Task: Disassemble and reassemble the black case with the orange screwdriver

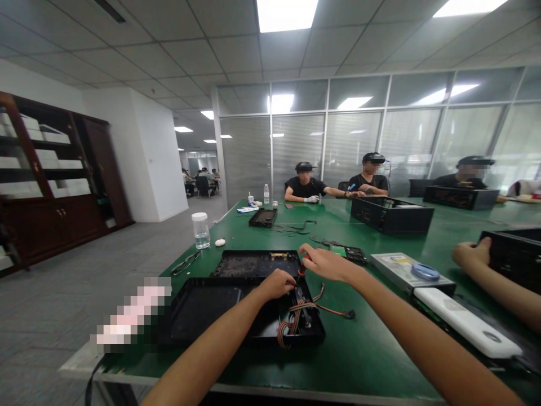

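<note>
Your left hand [276,283] is curled nearly closed, fingertips pressed down at the top of the cable bundle [296,318] inside the open black case [236,313]; whether it actually pinches a wire you cannot tell from this view. Your right hand [325,263] hovers just above and beyond it, fingers drawn together around a small orange-red piece [301,271] at the case's far edge. The case lies on the green tabletop [363,349] directly in front of you, its striped wires looping over the right-hand wall, with one lead trailing out to a small black plug [350,314]. Just behind the case lies a flat black panel [253,264], touching or nearly touching it. To the right rest an optical drive [401,276] with a blue tape roll [426,272] on top, and nearer you a long white device [465,322]. A co-worker's hand [471,254] grips another black case [513,256] at the far right. A clear plastic jar [200,230] stands well to the left.
</note>
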A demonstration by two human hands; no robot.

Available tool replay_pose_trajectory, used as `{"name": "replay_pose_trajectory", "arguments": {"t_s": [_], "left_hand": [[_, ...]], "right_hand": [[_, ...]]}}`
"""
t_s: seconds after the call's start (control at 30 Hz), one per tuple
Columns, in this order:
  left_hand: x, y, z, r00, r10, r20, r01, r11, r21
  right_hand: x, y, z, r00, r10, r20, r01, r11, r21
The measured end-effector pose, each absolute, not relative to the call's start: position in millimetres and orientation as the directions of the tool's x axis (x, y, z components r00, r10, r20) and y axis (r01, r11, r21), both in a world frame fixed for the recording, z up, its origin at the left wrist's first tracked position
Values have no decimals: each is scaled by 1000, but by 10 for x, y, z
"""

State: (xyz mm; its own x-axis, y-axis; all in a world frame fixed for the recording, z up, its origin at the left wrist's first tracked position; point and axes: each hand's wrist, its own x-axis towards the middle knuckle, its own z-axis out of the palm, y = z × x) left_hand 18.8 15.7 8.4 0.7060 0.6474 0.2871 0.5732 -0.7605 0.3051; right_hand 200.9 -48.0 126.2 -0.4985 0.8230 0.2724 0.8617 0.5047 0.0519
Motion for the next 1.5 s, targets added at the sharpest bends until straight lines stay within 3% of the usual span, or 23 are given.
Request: {"name": "replay_pose_trajectory", "arguments": {"t_s": [0.23, 0.43, 0.8, 1.0, 1.17, 1.3, 1.4, 1.5], "left_hand": [[173, 135, 92, 710, 636, 301, 571, -771, 282], [168, 134, 104, 725, 614, 312, 553, -789, 268], [172, 141, 95, 707, 644, 293, 587, -765, 265], [187, 117, 115, 710, 642, 289, 586, -767, 262], [192, 104, 119, 698, 655, 291, 598, -756, 266], [186, 105, 119, 702, 646, 300, 590, -763, 265], [185, 102, 125, 708, 639, 300, 588, -769, 249], [191, 88, 130, 702, 647, 296, 606, -762, 228]], "right_hand": [[1774, -475, 1399, -451, 853, 262, 882, 383, 275], [1772, -529, 1401, -658, 729, 186, 750, 614, 246], [1794, -489, 1303, -618, 751, 233, 780, 549, 300], [1736, -519, 1348, -463, 841, 279, 871, 375, 317], [1786, -482, 1418, -526, 829, 192, 845, 482, 233], [1837, -453, 1418, -475, 847, 239, 869, 409, 280], [1905, -430, 1377, -515, 831, 211, 850, 464, 248], [1997, -403, 1318, -466, 852, 238, 880, 418, 225]]}}
